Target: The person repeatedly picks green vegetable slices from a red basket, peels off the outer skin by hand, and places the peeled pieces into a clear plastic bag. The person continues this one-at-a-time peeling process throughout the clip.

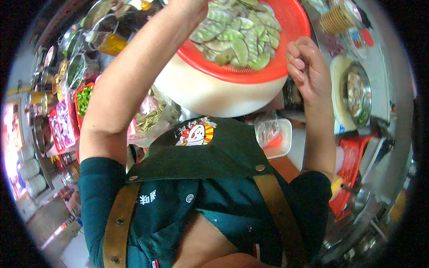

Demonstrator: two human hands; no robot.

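A red plastic colander (pixel 231 76) holds a heap of flat green bean pods (pixel 238 47). It rests on a thick, round, whitish support (pixel 218 95) in front of my apron. My left hand (pixel 196 8) reaches over the colander's far left side; the top picture edge cuts it off, so its fingers are hidden. Beside the colander's right rim is my right hand (pixel 306 68), fingers curled and thumb drawn towards them. A small greenish spot shows at its fingertips, but whether it is a piece of pod I cannot tell.
At left stand a red tray of chopped green vegetable (pixel 84 98), a pink tray of purple pieces (pixel 66 122) and a bag of thin green stalks (pixel 150 117). A white plastic tub (pixel 285 139) is near my apron. At right, a metal bowl (pixel 359 93) holds food.
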